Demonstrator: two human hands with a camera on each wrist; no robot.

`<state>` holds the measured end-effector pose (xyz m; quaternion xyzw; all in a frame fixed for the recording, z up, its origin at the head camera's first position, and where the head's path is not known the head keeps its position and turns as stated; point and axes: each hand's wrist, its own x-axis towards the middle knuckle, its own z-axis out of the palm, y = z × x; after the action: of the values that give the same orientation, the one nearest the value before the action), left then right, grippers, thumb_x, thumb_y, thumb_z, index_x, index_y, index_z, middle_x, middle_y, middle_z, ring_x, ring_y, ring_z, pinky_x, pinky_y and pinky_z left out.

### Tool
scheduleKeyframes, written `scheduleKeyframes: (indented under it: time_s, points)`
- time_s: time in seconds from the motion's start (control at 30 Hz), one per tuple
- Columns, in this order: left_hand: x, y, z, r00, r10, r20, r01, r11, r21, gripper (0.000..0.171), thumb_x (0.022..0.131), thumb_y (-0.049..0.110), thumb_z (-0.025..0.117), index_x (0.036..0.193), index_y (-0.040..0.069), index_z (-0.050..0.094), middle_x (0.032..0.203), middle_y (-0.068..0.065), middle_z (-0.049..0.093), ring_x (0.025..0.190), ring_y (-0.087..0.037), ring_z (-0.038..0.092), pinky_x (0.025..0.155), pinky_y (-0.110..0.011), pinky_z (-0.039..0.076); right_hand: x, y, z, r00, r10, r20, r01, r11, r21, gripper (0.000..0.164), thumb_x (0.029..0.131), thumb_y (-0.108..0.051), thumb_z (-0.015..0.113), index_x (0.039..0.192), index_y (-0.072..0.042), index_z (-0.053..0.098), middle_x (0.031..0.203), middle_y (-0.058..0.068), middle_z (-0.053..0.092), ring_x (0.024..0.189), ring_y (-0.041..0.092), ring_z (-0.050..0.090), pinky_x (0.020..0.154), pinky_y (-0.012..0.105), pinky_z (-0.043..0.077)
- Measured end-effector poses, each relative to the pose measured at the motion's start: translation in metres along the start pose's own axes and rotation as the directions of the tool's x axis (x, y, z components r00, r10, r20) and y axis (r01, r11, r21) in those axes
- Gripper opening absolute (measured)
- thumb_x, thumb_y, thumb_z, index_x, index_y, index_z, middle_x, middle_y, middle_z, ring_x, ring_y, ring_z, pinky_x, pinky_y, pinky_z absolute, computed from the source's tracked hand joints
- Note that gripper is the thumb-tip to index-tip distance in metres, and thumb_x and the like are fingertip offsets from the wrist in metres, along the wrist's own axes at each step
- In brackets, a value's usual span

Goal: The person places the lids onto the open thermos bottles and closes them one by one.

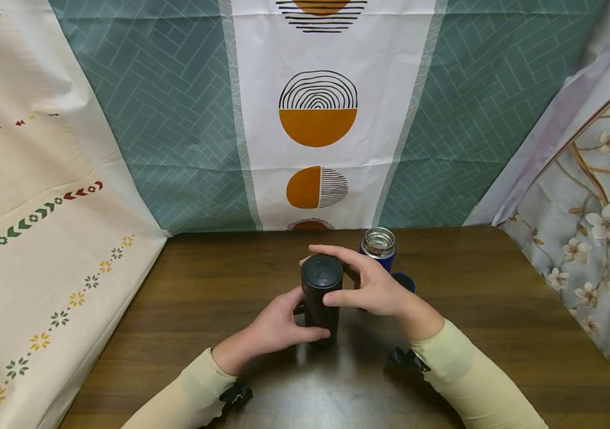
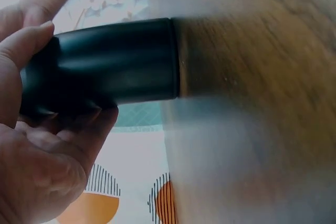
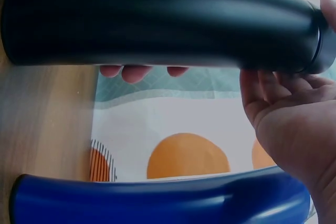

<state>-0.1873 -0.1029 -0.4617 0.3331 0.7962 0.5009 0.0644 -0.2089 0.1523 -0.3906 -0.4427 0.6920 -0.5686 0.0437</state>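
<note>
A black thermos bottle [image 1: 320,307] stands upright on the table between both hands. My left hand [image 1: 278,325] wraps round its lower body, thumb across the front. In the left wrist view, the thermos [image 2: 115,61] has its base at the tabletop. With fingers behind and thumb in front, my right hand [image 1: 377,286] grips the thermos at its top. The right wrist view shows a seam below the black lid [image 3: 326,51], where the right hand [image 3: 294,114] holds. Behind that hand stands a blue thermos [image 1: 385,261], its steel mouth uncovered.
A small dark cap with a blue rim [image 1: 404,282] lies beside the blue thermos, partly hidden by my right hand. The brown wooden table [image 1: 219,268] meets a patterned cloth [image 1: 176,149] at its back edge. Other cloths hang at the left and right.
</note>
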Motion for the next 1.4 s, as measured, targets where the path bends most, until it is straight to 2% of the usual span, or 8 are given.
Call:
scheduleKeyframes:
  time_s: [0.1,0.2,0.4,0.63,0.87,1.03,1.23,1.4]
  points:
    - [0.0,-0.001,0.0,1.0,0.005,0.019,-0.005,1.0,-0.009,0.076,0.09,0.02,0.096,0.157,0.022,0.058,0.143,0.006,0.07,0.129,-0.016,0.07,0.111,-0.044,0.057,0.001,0.001,-0.001,0.999,-0.026,0.033,0.024,0.999,0.043,0.08,0.099,-0.012,0.085,0.169,-0.015,0.047,0.155,0.008,0.067,0.15,0.033,0.055,0.128,0.047,0.037]
    - [0.0,-0.001,0.0,1.0,0.011,0.022,-0.011,1.0,-0.006,0.077,0.09,0.02,0.096,0.157,0.022,0.058,0.143,0.005,0.07,0.128,-0.015,0.07,0.11,-0.043,0.057,0.001,0.002,-0.001,0.999,-0.026,0.034,0.024,0.999,0.034,0.076,0.099,-0.012,0.086,0.166,-0.015,0.05,0.153,0.007,0.068,0.148,0.031,0.057,0.126,0.043,0.04]
    - [0.0,0.0,0.001,1.0,0.012,0.008,-0.012,1.0,-0.006,0.076,0.089,0.021,0.097,0.155,0.025,0.06,0.142,0.006,0.071,0.126,-0.015,0.071,0.11,-0.045,0.058,-0.001,0.001,-0.002,1.0,0.001,-0.015,-0.002,1.0,-0.027,0.07,0.095,-0.011,0.09,0.158,-0.017,0.06,0.144,0.001,0.074,0.137,0.029,0.065,0.12,0.043,0.046]
    - [0.0,0.001,0.003,1.0,0.017,-0.004,-0.017,1.0,0.001,0.074,0.089,0.022,0.098,0.152,0.026,0.061,0.141,0.007,0.072,0.126,-0.015,0.072,0.109,-0.044,0.058,-0.002,0.001,0.001,0.997,0.015,-0.07,-0.02,0.998,-0.066,0.07,0.091,-0.009,0.093,0.154,-0.012,0.064,0.138,0.0,0.077,0.131,0.027,0.069,0.118,0.047,0.048]
    - [0.0,0.002,0.004,0.998,0.027,-0.053,-0.025,0.999,0.04,0.071,0.089,0.024,0.099,0.149,0.027,0.063,0.138,0.009,0.074,0.12,-0.013,0.074,0.106,-0.043,0.06,-0.001,0.001,0.007,0.988,0.03,-0.154,-0.051,0.989,-0.136,0.07,0.087,-0.012,0.096,0.151,-0.011,0.067,0.137,-0.001,0.076,0.129,0.024,0.07,0.113,0.05,0.052]
    - [0.0,0.003,0.005,0.997,0.013,-0.078,-0.01,0.999,0.049,0.071,0.088,0.024,0.099,0.149,0.025,0.063,0.136,0.008,0.075,0.118,-0.012,0.075,0.104,-0.043,0.061,-0.001,0.001,0.013,0.975,0.045,-0.218,-0.083,0.982,-0.17,0.071,0.086,-0.013,0.097,0.151,-0.013,0.068,0.14,0.001,0.075,0.128,0.026,0.07,0.109,0.05,0.055]
    - [0.0,0.003,0.007,0.994,-0.015,-0.109,0.021,0.998,0.053,0.07,0.087,0.025,0.1,0.148,0.024,0.064,0.134,0.011,0.075,0.116,-0.011,0.075,0.103,-0.043,0.062,0.0,-0.004,0.021,0.947,0.08,-0.31,-0.153,0.963,-0.22,0.071,0.085,-0.02,0.099,0.15,-0.017,0.07,0.141,0.0,0.075,0.127,0.026,0.072,0.106,0.052,0.057]
    - [0.0,0.004,0.007,0.991,-0.029,-0.132,0.036,0.998,0.055,0.072,0.087,0.025,0.1,0.15,0.024,0.063,0.136,0.012,0.074,0.118,-0.011,0.075,0.105,-0.046,0.061,0.001,-0.006,0.028,0.932,0.065,-0.358,-0.161,0.956,-0.245,0.072,0.084,-0.021,0.1,0.148,-0.015,0.07,0.138,-0.003,0.077,0.125,0.021,0.073,0.105,0.05,0.057]
